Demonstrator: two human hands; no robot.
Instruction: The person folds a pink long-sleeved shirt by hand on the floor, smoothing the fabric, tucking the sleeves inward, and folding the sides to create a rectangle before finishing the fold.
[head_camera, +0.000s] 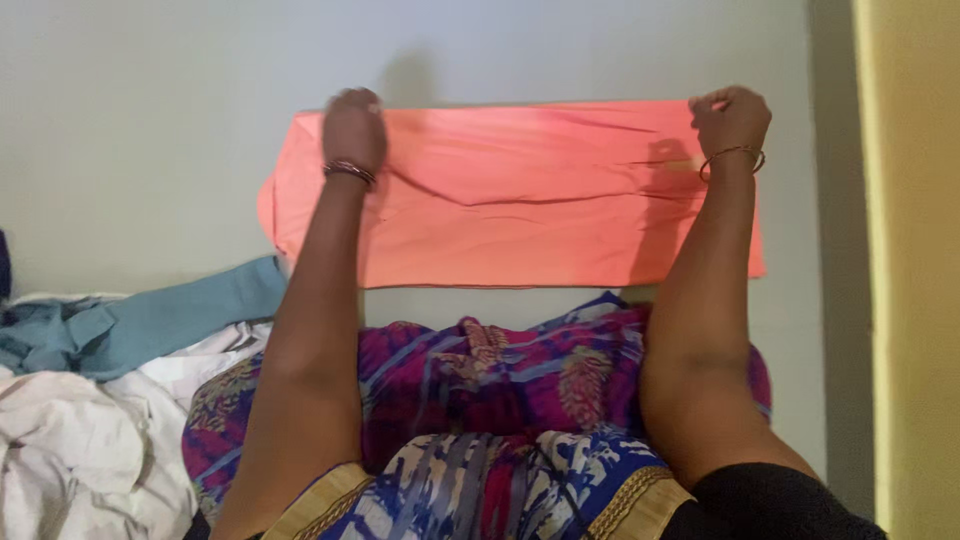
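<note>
Now mid-fold: left hand (354, 128) and right hand (730, 118) each pinched shut on a far corner of the folded orange cloth (520, 200), spread flat on the pale floor (150, 120) beyond the patterned garment (500, 370). Next, probably: another fold, edges kept aligned.

folded cloth (520, 200) ahead on the floor (150, 120), clothes pile (90, 420) at left, patterned garment (480, 380) nearest

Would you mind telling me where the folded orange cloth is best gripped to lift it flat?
Probably at its two far corners, from the near side, where the left hand and right hand already sit. The orange cloth lies as a wide, flat band, so spread grips should keep it from sagging.
</note>
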